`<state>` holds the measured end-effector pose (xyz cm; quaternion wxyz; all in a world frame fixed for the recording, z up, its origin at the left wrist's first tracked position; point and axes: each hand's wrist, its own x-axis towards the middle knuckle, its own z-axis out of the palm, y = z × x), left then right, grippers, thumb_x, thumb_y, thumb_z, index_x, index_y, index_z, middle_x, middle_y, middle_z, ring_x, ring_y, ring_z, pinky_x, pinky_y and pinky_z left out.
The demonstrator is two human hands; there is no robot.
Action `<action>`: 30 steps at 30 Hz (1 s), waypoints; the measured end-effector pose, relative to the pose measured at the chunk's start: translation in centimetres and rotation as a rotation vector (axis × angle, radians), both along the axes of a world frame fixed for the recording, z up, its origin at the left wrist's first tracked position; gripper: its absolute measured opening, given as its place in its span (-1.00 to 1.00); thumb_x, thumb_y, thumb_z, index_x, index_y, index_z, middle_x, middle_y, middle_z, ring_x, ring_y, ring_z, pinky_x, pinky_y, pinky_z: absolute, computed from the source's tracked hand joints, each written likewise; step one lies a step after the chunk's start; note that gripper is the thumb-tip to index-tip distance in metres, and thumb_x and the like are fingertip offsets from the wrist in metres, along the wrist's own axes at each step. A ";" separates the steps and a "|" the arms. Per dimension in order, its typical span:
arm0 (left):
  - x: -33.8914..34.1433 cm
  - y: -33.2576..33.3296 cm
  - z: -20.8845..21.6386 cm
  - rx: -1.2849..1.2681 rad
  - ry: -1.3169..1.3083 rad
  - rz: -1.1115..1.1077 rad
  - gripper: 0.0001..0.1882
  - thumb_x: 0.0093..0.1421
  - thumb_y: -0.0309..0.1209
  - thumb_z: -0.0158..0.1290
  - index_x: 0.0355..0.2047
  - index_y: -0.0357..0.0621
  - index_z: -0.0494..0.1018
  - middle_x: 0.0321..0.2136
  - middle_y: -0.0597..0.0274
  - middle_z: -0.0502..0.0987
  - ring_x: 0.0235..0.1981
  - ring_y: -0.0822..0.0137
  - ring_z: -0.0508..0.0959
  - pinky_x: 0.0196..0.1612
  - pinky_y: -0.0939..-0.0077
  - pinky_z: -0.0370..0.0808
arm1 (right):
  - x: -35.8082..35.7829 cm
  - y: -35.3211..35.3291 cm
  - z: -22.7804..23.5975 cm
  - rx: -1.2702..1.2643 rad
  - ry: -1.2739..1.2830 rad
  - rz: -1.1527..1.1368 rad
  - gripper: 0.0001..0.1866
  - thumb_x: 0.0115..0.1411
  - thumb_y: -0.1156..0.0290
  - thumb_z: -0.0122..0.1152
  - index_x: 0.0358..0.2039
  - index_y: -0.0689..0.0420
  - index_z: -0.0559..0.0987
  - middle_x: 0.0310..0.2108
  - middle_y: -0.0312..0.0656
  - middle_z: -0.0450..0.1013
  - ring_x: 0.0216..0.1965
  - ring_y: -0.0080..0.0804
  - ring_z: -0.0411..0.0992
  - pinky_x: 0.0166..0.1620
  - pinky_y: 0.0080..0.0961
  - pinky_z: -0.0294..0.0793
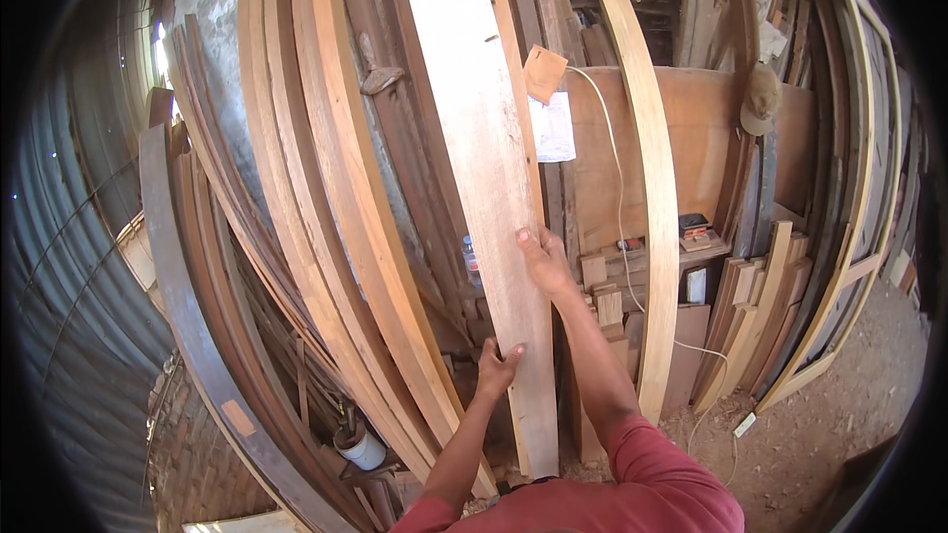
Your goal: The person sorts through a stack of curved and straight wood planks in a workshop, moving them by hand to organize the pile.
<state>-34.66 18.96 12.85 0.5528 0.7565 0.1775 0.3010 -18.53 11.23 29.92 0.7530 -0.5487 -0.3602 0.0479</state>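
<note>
A long, wide wooden plank stands upright in front of me, its face pale near the top. My left hand grips its left edge low down, thumb on the face and fingers going behind. Higher up, my right hand holds the right edge, the thumb lying on the front while the other fingers are mostly hidden. Behind the plank, a narrower orange-brown board shows along its right side. A plastic bottle sits behind its left edge.
Tall boards lean to the left, a pale board to the right. A white cable hangs down to a power strip on the dirt floor. A bucket stands low left; a wooden frame leans far right.
</note>
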 end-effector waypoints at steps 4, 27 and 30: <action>0.7 0.9 -2.3 0.010 0.181 0.027 -0.49 0.19 -0.24 0.31 0.01 -0.30 0.41 -0.18 -0.03 0.62 -0.16 0.24 0.61 -0.04 0.35 0.52 | 0.7 0.4 -3.0 -0.059 -0.066 -0.136 -0.40 0.31 0.01 0.22 0.00 0.39 0.50 -0.19 -0.04 0.55 -0.14 -0.38 0.46 -0.03 -0.41 0.43; -21.6 -0.2 -28.1 -0.212 0.921 -0.402 -0.50 0.21 0.00 0.17 -0.20 -0.27 0.58 -0.51 0.23 0.55 -0.50 0.40 0.49 -0.42 0.41 0.46 | 7.7 3.0 -11.9 -0.348 0.044 -0.339 -0.18 0.32 -0.03 0.19 0.25 0.49 0.28 0.12 0.22 0.44 0.20 -0.09 0.39 0.24 -0.34 0.31; -21.3 -0.2 -28.5 -0.238 0.922 -0.372 -0.51 0.21 -0.01 0.17 -0.20 -0.27 0.58 -0.50 0.23 0.56 -0.49 0.40 0.50 -0.41 0.41 0.46 | 7.1 3.0 -12.1 -0.450 0.047 -0.382 -0.18 0.31 -0.04 0.20 0.24 0.49 0.29 0.11 0.25 0.44 0.17 -0.02 0.41 0.22 -0.30 0.34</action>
